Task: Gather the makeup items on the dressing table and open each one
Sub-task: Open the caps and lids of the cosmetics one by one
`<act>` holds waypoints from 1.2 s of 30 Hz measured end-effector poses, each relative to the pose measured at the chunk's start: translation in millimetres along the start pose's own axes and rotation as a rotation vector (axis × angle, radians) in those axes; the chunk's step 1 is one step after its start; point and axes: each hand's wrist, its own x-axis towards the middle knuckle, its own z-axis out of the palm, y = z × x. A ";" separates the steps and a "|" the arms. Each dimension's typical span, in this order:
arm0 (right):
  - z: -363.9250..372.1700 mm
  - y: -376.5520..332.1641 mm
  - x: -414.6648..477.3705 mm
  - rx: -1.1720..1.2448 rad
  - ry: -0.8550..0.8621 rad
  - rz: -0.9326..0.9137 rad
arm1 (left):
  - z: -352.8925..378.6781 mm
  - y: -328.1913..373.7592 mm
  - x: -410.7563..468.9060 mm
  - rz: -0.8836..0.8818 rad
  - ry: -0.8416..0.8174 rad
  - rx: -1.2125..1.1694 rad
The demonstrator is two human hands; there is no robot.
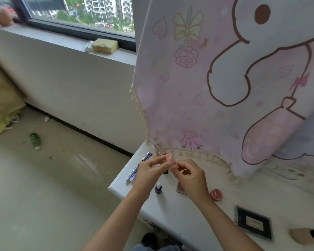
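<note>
Over the left end of the white dressing table (179, 214), both hands hold a small clear tube with a pink end (168, 157). My left hand (149, 171) grips its clear body, and my right hand (190, 174) pinches the pink end. Under the hands, a small purple bottle with a white cap (158, 188) stands upright. Two silver-and-blue tubes (133, 173) lie at the table's left edge. A brown flat compact (180, 187) lies partly hidden beneath my right hand. A round red jar (216, 195) sits to its right.
A black rectangular palette (253, 221) lies near the front right, with a brush head (304, 236) beside it. A pink cartoon cloth (225, 78) hangs behind the table. On the floor to the left lies a green bottle (35, 141). A sponge (104, 45) sits on the windowsill.
</note>
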 end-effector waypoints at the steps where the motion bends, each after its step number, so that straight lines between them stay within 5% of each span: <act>1: -2.6 5.3 3.1 0.024 0.001 0.050 | -4.4 -2.6 1.5 0.025 0.045 0.065; 6: -5.5 48.1 29.2 -0.145 0.066 0.278 | -30.8 -13.8 -0.2 0.066 0.199 0.292; 14: 1.5 72.8 64.2 -0.870 -0.389 0.267 | -58.9 -32.3 -11.1 0.054 0.296 0.363; 29: 30.0 82.9 73.9 -1.034 -0.511 0.206 | -75.7 -49.9 -6.2 0.088 0.348 0.522; 36: 26.0 79.7 68.8 -1.040 -0.542 0.243 | -70.5 -46.4 -1.7 0.192 0.216 0.647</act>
